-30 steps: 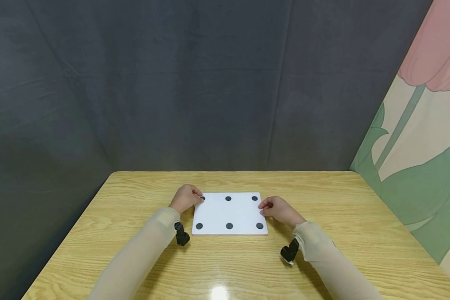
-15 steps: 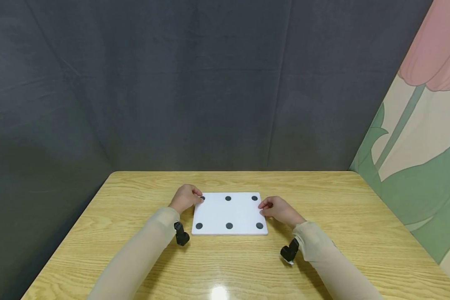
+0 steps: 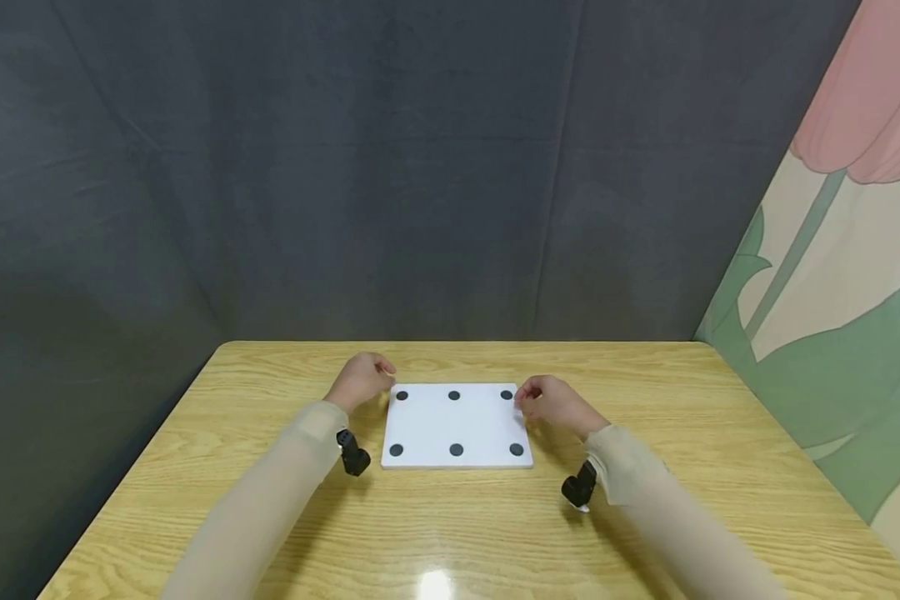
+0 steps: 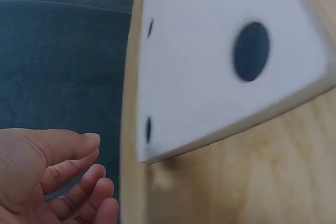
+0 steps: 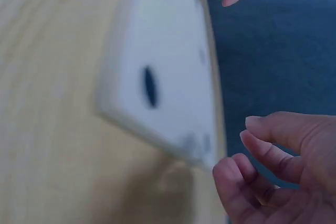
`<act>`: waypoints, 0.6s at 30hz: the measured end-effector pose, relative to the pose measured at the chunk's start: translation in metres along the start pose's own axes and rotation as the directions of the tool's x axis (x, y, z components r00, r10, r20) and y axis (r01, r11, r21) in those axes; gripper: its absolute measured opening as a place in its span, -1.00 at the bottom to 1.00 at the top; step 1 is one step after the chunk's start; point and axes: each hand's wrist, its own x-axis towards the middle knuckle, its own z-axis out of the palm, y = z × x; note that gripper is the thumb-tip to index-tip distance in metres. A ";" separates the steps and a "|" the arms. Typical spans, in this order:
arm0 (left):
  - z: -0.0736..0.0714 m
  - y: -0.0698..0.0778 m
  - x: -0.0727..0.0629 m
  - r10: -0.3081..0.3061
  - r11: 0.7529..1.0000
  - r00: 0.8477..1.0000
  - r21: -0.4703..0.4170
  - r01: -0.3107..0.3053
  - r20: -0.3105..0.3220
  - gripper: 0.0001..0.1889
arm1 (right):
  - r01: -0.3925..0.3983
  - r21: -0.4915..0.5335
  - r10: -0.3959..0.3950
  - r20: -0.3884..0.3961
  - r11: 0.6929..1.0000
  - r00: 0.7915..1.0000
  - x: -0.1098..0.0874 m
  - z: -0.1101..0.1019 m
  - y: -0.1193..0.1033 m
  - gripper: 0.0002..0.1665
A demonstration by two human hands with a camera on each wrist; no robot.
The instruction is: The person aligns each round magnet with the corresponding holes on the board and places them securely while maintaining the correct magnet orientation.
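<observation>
A white rectangular board (image 3: 456,425) with several black round spots lies flat on the wooden table. By its far left corner is my left hand (image 3: 360,380); the left wrist view shows its fingers loosely bent, apart from the board's edge, with nothing between them. Over the board's right edge, near the far right spot (image 3: 506,395), hovers my right hand (image 3: 558,404). In the right wrist view its thumb and fingers (image 5: 229,182) are relaxed and hold nothing, and the fingertips overlap the board's corner.
The wooden table (image 3: 450,533) extends around the board on all sides. A dark grey curtain (image 3: 390,183) hangs behind and to the left. At the right stands a wall panel (image 3: 817,300) with a pink tulip design. Each wrist carries a small black camera (image 3: 354,454).
Both hands have let go of the board's sides and risen. The left moved away to the upper left, uncovering the far left spot; the right moved slightly up. The board stays on the table.
</observation>
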 end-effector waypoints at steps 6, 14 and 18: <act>-0.011 0.016 0.000 0.096 0.987 0.992 0.139 -0.085 -0.075 -0.78 | 0.114 -0.166 -0.132 -0.101 0.980 0.986 0.006 -0.018 -0.030 -0.80; -0.016 0.048 -0.010 0.297 0.895 0.940 0.391 -0.213 -0.169 -0.60 | 0.142 -0.358 -0.246 -0.263 0.923 0.933 0.004 -0.023 -0.064 -0.18; -0.011 0.056 -0.015 0.415 0.818 0.889 0.507 -0.272 -0.192 -0.49 | 0.165 -0.507 -0.332 -0.260 0.846 0.907 0.003 -0.017 -0.067 0.08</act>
